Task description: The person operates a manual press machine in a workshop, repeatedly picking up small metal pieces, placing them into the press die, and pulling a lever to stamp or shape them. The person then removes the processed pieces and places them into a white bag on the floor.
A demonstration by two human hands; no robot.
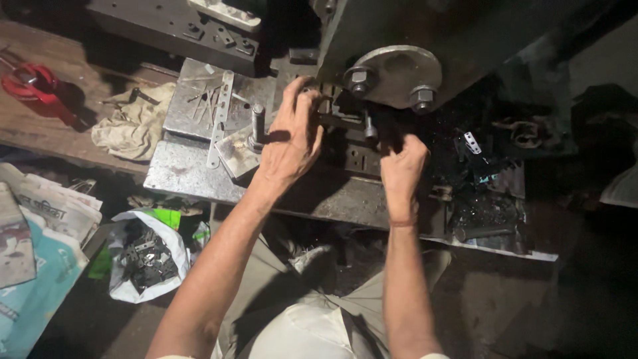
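Note:
My left hand (pixel 292 136) reaches forward onto the dark die block (pixel 345 143) under the press head, its fingers spread over the block's top; what lies beneath them is hidden. My right hand (pixel 403 165) is curled into a fist at the block's right side, its fingertips pinched on something dark that I cannot make out. A round steel flange (pixel 397 70) with two large nuts hangs just above both hands. An upright steel guide post (pixel 258 126) stands just left of my left hand.
The steel press table (pixel 186 169) carries a flat punched metal strip (pixel 222 113) and small scraps. A dirty rag (pixel 136 123) and a red tool (pixel 33 86) lie at the left. A white bag (pixel 146 256) of dark metal parts sits below. Black scrap (pixel 485 199) piles at the right.

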